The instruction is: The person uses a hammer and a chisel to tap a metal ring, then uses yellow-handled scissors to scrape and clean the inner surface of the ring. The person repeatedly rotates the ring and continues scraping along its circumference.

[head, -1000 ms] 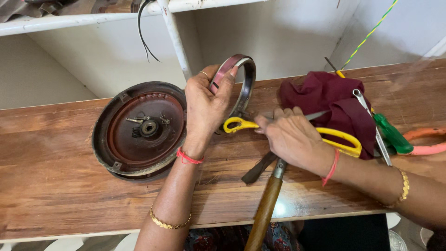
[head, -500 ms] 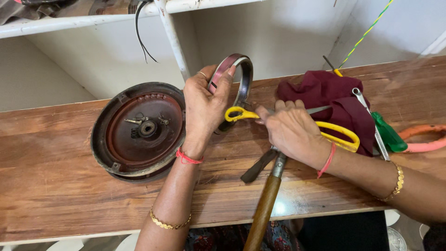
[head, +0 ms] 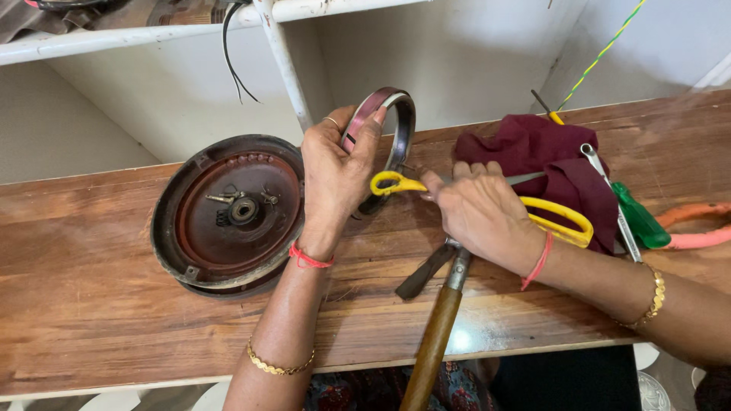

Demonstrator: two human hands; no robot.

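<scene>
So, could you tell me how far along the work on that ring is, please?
The round motor housing already lies open on the wooden bench. In hand: the left hand holds the ring upright while the right hand rests by the yellow-handled scissors. The hammer lies unused; the ring remains unfitted.

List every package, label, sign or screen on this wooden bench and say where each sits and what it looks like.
None shows: no package, label, sign or screen lies on the brown wooden bench.
What the bench carries is tools, a maroon cloth and a round rusty metal cover.
</scene>
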